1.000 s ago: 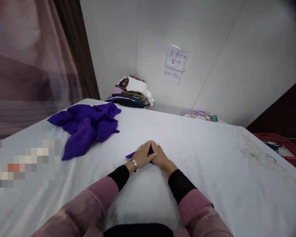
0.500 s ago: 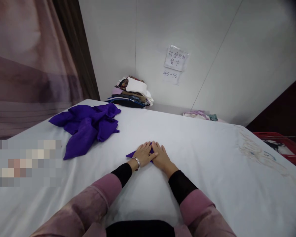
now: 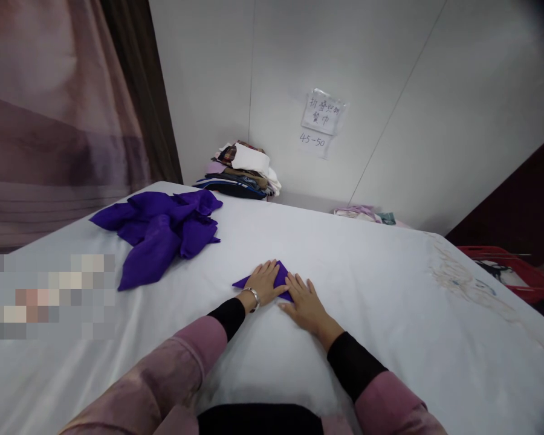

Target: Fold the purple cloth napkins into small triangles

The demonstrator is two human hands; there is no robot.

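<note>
A small folded purple cloth napkin lies on the white-covered table in front of me, with pointed corners showing at its left and top. My left hand rests flat across its middle, fingers stretched out, a silver bracelet at the wrist. Over the napkin's right part lies my right hand, palm down with the fingers spread. Both hands hide much of the cloth. Farther left sits a loose, crumpled heap of purple napkins.
White cloth covers the table. Stacked folded clothes stand at its far edge by the wall, with more fabric to their right. A red basket is beyond the right edge. Handwritten paper signs hang on the wall.
My right hand has slid right and slightly toward me, away from my left hand, uncovering more of the napkin between them. My left hand stays nearly in place.
</note>
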